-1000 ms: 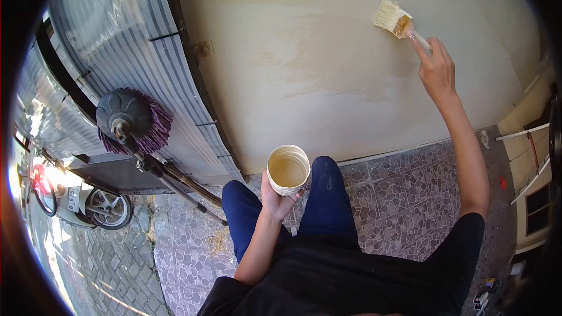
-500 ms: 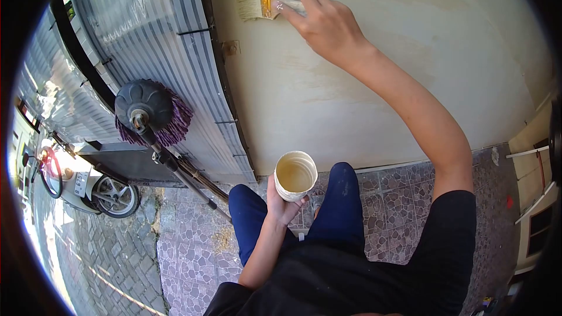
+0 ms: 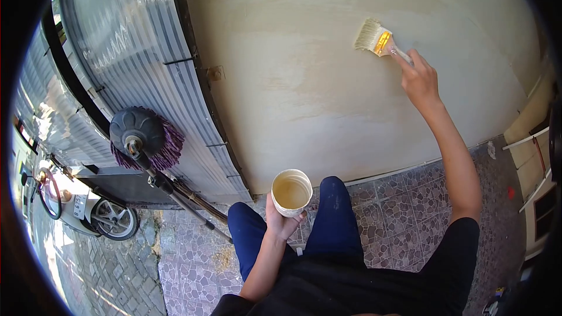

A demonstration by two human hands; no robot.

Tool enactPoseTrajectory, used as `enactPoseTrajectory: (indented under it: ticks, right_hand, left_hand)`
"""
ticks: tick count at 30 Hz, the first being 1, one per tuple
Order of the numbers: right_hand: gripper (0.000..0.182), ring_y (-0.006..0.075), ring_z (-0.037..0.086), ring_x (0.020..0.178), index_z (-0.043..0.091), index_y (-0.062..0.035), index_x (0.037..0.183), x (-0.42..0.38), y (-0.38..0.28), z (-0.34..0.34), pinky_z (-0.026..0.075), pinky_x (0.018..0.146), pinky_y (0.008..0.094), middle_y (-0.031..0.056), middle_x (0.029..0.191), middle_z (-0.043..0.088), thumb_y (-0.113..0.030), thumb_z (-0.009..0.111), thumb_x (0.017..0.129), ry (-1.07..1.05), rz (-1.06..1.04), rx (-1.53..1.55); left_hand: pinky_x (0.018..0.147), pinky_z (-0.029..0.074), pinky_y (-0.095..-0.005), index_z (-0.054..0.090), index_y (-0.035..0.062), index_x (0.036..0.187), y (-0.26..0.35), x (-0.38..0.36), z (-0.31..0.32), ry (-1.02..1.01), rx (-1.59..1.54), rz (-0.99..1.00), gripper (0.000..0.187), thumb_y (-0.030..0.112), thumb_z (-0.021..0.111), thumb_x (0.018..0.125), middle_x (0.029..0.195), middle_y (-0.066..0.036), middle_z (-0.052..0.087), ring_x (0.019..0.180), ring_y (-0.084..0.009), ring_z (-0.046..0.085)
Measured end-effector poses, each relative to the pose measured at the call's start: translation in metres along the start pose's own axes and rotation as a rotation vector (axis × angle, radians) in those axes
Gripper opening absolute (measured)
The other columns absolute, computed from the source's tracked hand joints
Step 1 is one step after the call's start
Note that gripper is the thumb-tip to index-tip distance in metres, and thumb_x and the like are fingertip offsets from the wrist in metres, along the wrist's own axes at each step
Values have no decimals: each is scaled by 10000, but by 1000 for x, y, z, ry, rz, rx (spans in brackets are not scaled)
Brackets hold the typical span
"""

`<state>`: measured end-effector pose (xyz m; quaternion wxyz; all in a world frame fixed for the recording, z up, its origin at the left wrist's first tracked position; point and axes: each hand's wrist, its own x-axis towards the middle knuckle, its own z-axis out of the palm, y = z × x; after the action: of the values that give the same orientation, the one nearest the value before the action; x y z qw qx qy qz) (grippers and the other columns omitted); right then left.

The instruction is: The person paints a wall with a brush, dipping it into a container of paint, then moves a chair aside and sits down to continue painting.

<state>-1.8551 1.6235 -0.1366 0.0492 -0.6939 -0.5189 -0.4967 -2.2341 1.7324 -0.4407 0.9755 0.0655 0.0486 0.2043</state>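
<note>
Out in front, my right hand (image 3: pixel 420 81) grips the handle of a wide paintbrush (image 3: pixel 383 42). The pale bristles point to the left and lie against the light wall (image 3: pixel 281 123), where streaky damp-looking patches show. My left hand (image 3: pixel 280 220) is wrapped round a white ridged cup (image 3: pixel 291 192), held upright between my knees. Inside the cup is a cloudy yellowish liquid; part of the fingers is hidden behind it.
A mop with a purple head (image 3: pixel 167 143) leans at the left against corrugated sheeting (image 3: pixel 137 35). Behind it stands a parked motorbike (image 3: pixel 88 210). Patterned tiles (image 3: pixel 404 210) cover the floor, and a white pipe (image 3: pixel 527 137) runs at the right.
My right hand has brought the paintbrush from the wall's upper left edge across to the right and down. My left hand keeps hold of the cup. The view has shifted slightly.
</note>
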Motion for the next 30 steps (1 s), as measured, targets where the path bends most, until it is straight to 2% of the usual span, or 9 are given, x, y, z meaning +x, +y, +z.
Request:
enactPoseTrajectory:
  ticks: [4,7,9,11,13,17,20,23,30]
  right_hand:
    - [651,269,652,810,705,-253,1365,-41,36,-15,562,639,410,86,965,570,68,690,799,-52,121,-71]
    - [527,271,647,753,750,-228,1288,-52,34,-39,551,615,408,79,903,568,21,711,825,-67,222,-134]
    - [407,257,630,675,772,-232,1253,-35,9,-58,520,575,400,61,836,561,-44,731,895,93,202,-70]
    - [369,238,621,640,783,-248,1229,5,-27,-72,507,546,373,48,820,560,-67,740,909,191,113,-18]
    - [450,233,651,682,777,-232,1207,52,-64,-77,521,521,376,66,836,565,-7,716,823,276,-6,58]
    - [376,223,676,693,771,-184,1176,136,-134,-61,553,526,351,81,841,593,-18,672,854,384,-265,169]
    - [366,237,681,695,766,-160,1179,166,-161,-46,569,549,370,95,837,596,-25,673,852,337,-327,157]
    - [383,243,684,697,768,-173,1169,163,-137,-33,572,572,406,105,847,608,0,658,846,215,-222,165]
    - [450,292,679,698,776,-231,1201,93,-35,-25,561,598,444,85,879,621,20,637,856,180,-17,169]
  left_hand:
    - [614,603,-370,573,80,1380,-8,-1,3,-8,16,-20,598,552,356,1084,1184,-204,687,969,-391,730]
    - [619,605,-377,577,78,1376,-9,-3,11,-55,32,-41,598,550,354,1085,1188,-204,690,962,-389,733]
    - [625,604,-382,581,78,1371,-11,-4,14,-48,27,-54,602,555,352,1084,1193,-204,692,958,-389,735]
    - [625,604,-383,583,79,1369,-13,-4,12,-54,34,-63,601,556,353,1085,1193,-204,692,961,-388,733]
    - [625,603,-384,584,81,1368,-12,-4,14,-65,50,-71,599,557,353,1085,1193,-204,692,964,-386,732]
    - [618,595,-383,589,80,1360,-12,-8,18,-41,37,-51,599,559,356,1085,1190,-208,691,978,-390,724]
    - [620,592,-383,591,77,1357,-10,-8,17,-31,24,-33,600,559,363,1083,1193,-212,688,983,-393,721]
    - [622,595,-384,591,70,1359,-5,-11,8,0,22,-12,599,555,374,1081,1205,-219,683,987,-396,720]
    - [616,601,-384,594,49,1354,-2,-5,2,-18,-2,-19,588,533,408,1077,1241,-246,675,1008,-416,717]
